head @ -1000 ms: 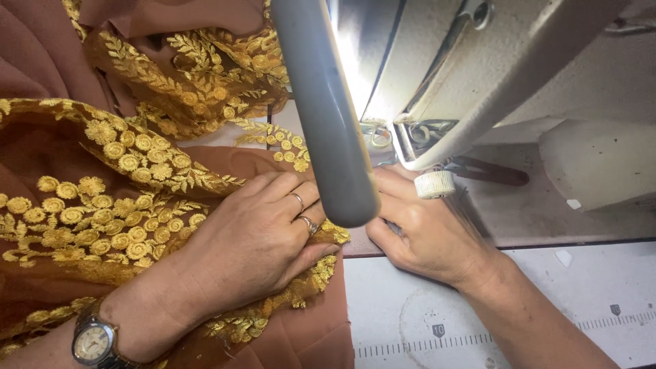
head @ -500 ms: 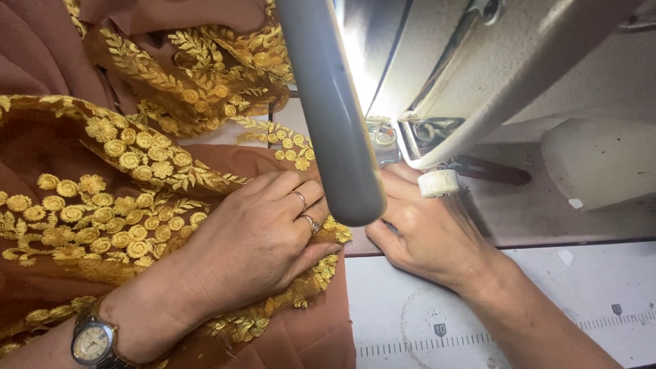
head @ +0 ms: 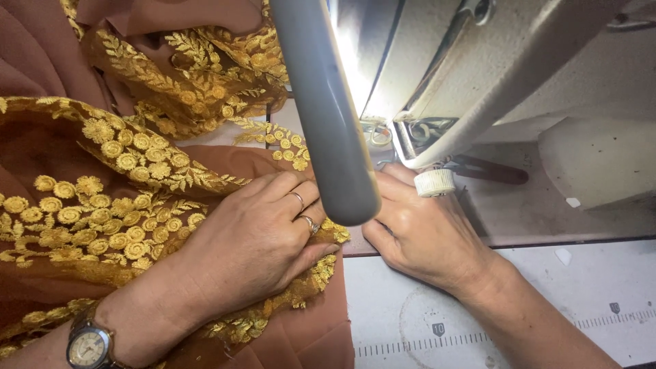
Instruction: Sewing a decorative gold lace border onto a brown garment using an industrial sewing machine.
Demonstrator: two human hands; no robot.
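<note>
Head view is showing a wristwatch (head: 87, 347) sitting nearest, on the left wrist, with the pale worktop (head: 547, 321) running under both forearms. Left hand (head: 256, 242) is lying flat, fingers together, pressing down on the brown fabric with gold embroidery (head: 102, 205); its grip is not closing around anything. Right hand (head: 424, 236) is resting just beside it on the worktop, fingers reaching forward under a grey tube (head: 324, 109) that is hiding their tips, so I cannot tell its grip. Farther back, the sewing machine (head: 492, 75) is standing over both, and more embroidered cloth is bunching at the far left.
</note>
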